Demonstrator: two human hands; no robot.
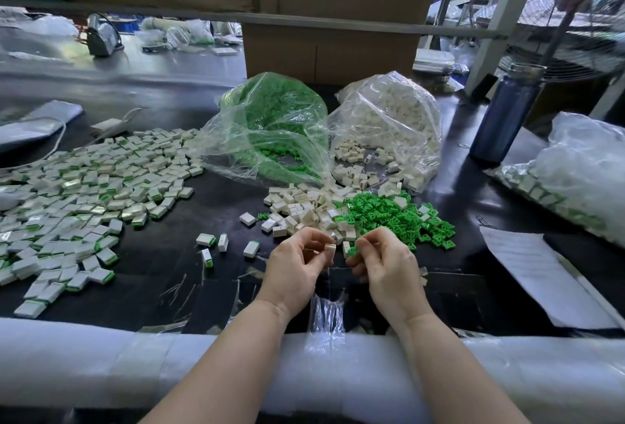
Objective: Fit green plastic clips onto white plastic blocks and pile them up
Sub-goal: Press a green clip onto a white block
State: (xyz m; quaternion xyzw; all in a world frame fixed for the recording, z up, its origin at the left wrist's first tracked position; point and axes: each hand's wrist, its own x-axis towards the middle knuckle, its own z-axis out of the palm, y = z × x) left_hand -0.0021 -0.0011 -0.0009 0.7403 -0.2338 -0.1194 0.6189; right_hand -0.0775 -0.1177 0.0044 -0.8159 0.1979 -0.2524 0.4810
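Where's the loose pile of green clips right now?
In the head view, the loose green clips lie on the black table right of centre, just beyond the right hand, beside the loose white blocks and before the bags.

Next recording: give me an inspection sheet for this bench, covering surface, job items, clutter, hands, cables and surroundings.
Surface: black worktable, white foam padding along its near edge.
Job's things: loose white plastic blocks beside loose green plastic clips; large spread of finished clipped blocks at left; clear bag of green clips; clear bag of white blocks.
Clutter: blue metal bottle, printed paper sheet, bag of packed blocks at right.
Hands: left hand pinches a white block; right hand pinches a green clip.
Cables: white cord at far left.
Surroundings: brown cardboard boxes behind, floor fan at right.
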